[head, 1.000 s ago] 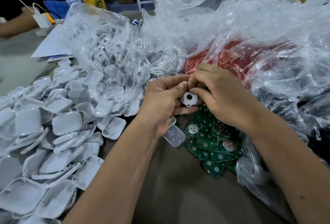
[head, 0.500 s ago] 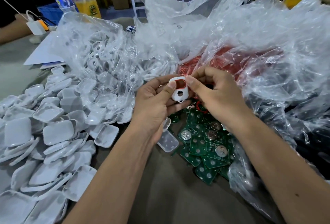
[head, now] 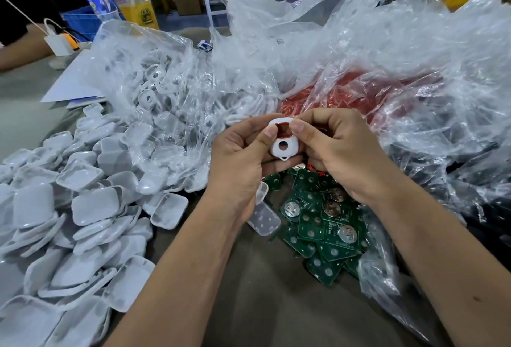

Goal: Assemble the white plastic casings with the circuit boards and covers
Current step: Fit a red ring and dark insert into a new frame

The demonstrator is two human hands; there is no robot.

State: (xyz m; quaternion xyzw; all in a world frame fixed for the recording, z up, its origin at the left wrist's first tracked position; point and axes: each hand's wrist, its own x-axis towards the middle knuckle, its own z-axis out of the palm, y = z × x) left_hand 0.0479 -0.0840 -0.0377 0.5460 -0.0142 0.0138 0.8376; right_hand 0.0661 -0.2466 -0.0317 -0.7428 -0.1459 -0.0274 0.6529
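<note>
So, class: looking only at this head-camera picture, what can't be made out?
- Back of the white casing: left hand and right hand cover it.
- Red parts: blurred by the crinkled plastic bag.
- Print on the circuit boards: too small.

A bare strip of worktop [head: 262, 305] runs between the forearms toward the near edge. The heap of white covers [head: 69, 222] blocks the left; green circuit boards [head: 323, 230] and crumpled plastic bags [head: 387, 84] crowd the right and the far side.
</note>
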